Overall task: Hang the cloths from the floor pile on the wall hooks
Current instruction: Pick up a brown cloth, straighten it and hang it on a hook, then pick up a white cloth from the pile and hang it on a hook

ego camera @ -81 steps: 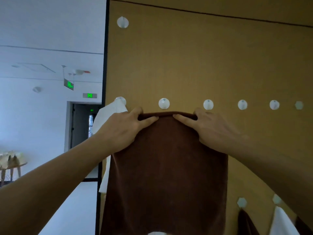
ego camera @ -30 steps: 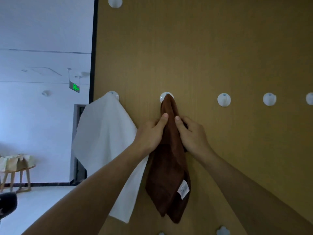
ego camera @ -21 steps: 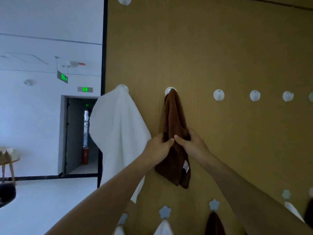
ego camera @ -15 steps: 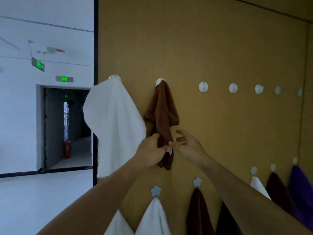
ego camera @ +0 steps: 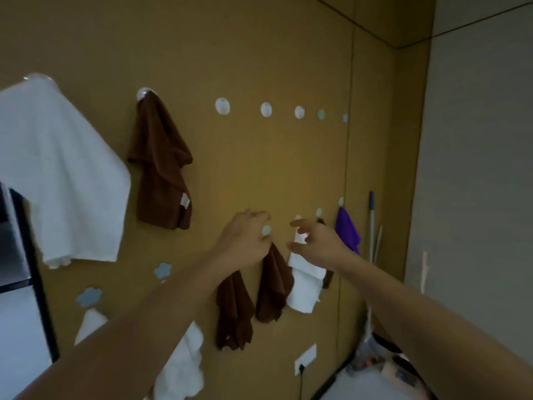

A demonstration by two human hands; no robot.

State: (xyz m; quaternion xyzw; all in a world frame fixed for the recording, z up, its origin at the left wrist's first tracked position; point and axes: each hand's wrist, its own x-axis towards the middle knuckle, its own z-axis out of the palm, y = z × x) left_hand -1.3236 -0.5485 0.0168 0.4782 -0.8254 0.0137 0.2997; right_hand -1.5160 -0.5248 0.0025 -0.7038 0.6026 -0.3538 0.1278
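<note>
Brown terry hangs from the second hook of the upper row: the brown cloth (ego camera: 160, 166) drapes in soft folds from the white hook (ego camera: 144, 93), a small label showing near its lower right corner. Beside it, to the left, a large white cloth (ego camera: 57, 174) hangs spread wide from its own hook. Both hands hold nothing. The left hand (ego camera: 245, 241) floats in front of the wall with its fingers loosely curled, and the right hand (ego camera: 317, 241) is just beside it with fingers spread and relaxed. Neither touches any cloth, as far as the blur lets me judge.

Further right the upper row has bare hooks, the nearest being the empty hook (ego camera: 222, 106). The lower row already carries several cloths: two dark brown ones (ego camera: 251, 301), a small white one (ego camera: 305, 287) and a purple cloth (ego camera: 347, 229).

The floor pile itself is out of view (only clutter shows at the bottom right, too dim to name).

These cloths look light, limp and a little fuzzy, so I judge they will not slip from the fingers but will sag wherever unsupported. A good hold would be a pinch at one corner or at the bunched middle of an edge, so that a small gathered loop can be pushed over a hook and the rest left to fall by its own weight.
</note>
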